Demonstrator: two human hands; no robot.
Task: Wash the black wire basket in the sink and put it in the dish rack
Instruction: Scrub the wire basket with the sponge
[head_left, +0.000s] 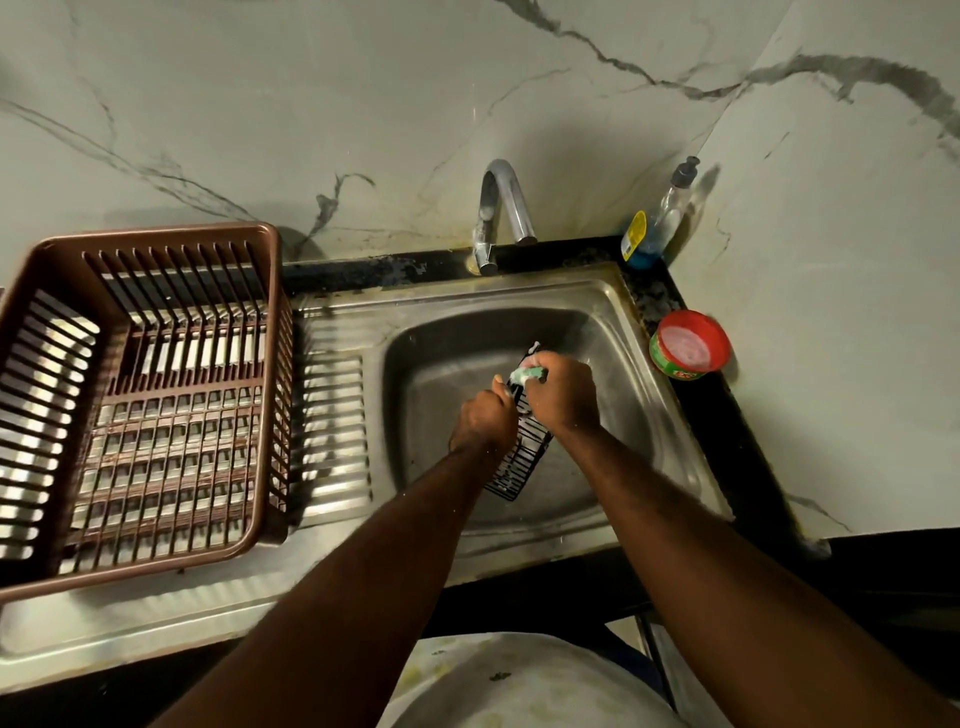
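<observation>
Forearms reach from the near edge out over the steel sink (649, 431). Held tilted above the basin, the black wire basket (519, 457) is gripped at its side by the left hand (483, 421), fingers curled round the wires. The right hand (563, 392) pinches a soapy green sponge (530, 374) against the basket's upper end. Slippery suds are the likely trouble: the basket could twist out of the wet grip and clatter into the basin, or the sponge could snag on the wires. Left of the sink, the brown dish rack (156, 395) waits on the counter's drainboard (332, 415). Farther back stand the faucet (506, 208), with no water visibly running, a red-rimmed soap tub (688, 345) and a dispenser bottle (665, 213).
</observation>
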